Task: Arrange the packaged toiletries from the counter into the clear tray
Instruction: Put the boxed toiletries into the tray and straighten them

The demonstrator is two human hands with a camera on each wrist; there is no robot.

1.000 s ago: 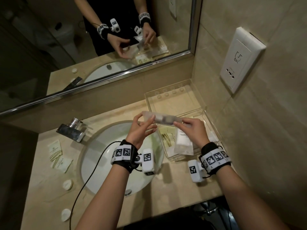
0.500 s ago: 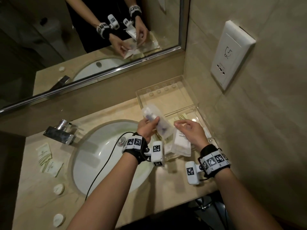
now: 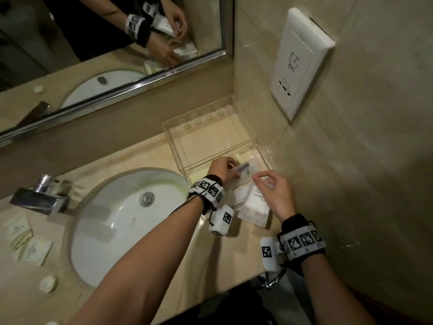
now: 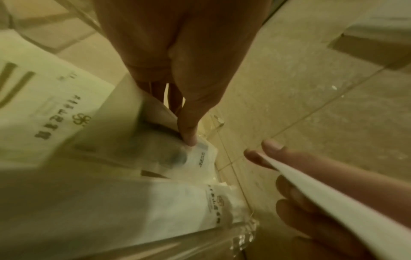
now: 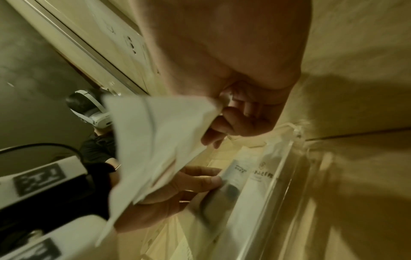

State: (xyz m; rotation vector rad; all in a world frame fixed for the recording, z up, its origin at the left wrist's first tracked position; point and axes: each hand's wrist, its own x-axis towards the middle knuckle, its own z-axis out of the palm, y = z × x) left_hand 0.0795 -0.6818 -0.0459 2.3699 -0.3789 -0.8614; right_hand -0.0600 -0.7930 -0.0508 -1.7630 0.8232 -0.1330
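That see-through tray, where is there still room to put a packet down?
The clear tray has bare floor in its far half, between the row of round bumps and the left hand. The near half is crowded: the long packet that hand holds, flat white packets, and the right hand pinching a white sachet.

Dim, warm yellowish light — soft shadows, wide-angle bending at the edges, motion blur in both wrist views

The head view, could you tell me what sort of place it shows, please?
Most likely a hotel bathroom: a white sink set in a stone counter under a wall mirror, with small packaged toiletries lying beside the chrome tap.
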